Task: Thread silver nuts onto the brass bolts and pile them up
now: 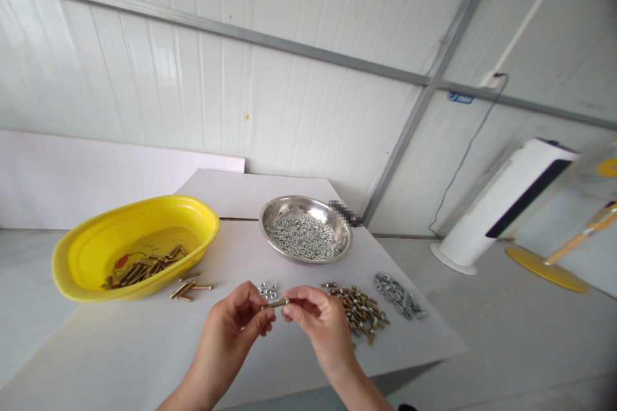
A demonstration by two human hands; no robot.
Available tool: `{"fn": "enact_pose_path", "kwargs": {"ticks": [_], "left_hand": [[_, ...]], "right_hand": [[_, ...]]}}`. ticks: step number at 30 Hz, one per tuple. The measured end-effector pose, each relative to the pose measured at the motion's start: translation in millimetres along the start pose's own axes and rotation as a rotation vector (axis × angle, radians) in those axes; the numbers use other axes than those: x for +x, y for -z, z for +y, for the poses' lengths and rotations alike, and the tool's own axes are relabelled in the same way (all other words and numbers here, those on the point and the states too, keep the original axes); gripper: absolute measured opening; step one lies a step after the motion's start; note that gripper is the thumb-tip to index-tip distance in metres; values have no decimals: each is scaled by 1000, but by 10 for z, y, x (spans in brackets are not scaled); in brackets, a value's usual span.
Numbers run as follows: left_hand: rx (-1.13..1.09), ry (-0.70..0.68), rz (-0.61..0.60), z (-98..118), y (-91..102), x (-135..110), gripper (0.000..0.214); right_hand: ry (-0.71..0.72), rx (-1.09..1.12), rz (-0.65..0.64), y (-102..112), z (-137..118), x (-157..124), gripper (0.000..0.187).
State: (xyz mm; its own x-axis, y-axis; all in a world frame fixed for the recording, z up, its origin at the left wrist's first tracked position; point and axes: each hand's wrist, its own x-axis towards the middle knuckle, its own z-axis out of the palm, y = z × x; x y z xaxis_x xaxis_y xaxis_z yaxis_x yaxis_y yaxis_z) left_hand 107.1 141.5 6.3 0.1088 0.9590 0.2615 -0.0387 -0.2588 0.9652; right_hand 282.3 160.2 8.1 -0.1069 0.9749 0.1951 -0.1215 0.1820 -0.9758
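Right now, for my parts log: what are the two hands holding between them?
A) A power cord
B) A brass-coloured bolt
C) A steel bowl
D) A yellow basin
B. The left hand and right hand pinch a short brass-coloured bolt between their fingertips.

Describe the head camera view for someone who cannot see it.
The left hand and right hand pinch a short brass-coloured bolt over a white table. Loose nuts, a pile of bolts and washers lie nearby, beyond them a steel bowl of nuts and a yellow plastic basin holding more bolts.
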Motion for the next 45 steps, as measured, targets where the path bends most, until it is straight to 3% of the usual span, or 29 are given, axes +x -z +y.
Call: {"fn": "enact_pose_path", "kwargs": {"ticks": [5, 9, 12, 15, 19, 22, 24, 27, 29, 34, 40, 45], "left_hand": [[531, -297, -44, 63, 108, -24, 9], [638, -489, -161, 102, 172, -22, 19], [636, -516, -187, 106, 169, -29, 21], [571, -443, -128, 96, 115, -45, 15], [511, -293, -68, 76, 15, -72, 10], [347, -160, -54, 48, -26, -71, 12], [168, -68, -28, 26, -32, -48, 14], [-82, 39, 12, 6, -27, 13, 19], [-203, 90, 27, 5, -24, 52, 23], [-353, 182, -5, 13, -28, 77, 27], [-336, 158, -39, 14, -53, 63, 27], [-333, 158, -77, 28, -107, 28, 29]], "right_hand": [[-116, 175, -31, -20, 80, 0, 28], [-172, 194, -63, -8, 100, 4, 31], [-196, 235, -70, -12, 75, -4, 32], [-228, 215, -111, -31, 62, -24, 37], [-199, 24, -151, -41, 89, -53, 58], [-179, -49, -159, -21, 74, -62, 67], [-159, -29, -143, 3, 24, -63, 64], [-93, -4, -113, 40, -70, -52, 39], [-37, -24, -134, 59, -106, -38, 33], [4, -84, -123, 78, -61, -3, 24], [-69, -42, -168, 65, -77, -56, 26], [-68, -187, -196, 16, -93, -113, 49]]}}
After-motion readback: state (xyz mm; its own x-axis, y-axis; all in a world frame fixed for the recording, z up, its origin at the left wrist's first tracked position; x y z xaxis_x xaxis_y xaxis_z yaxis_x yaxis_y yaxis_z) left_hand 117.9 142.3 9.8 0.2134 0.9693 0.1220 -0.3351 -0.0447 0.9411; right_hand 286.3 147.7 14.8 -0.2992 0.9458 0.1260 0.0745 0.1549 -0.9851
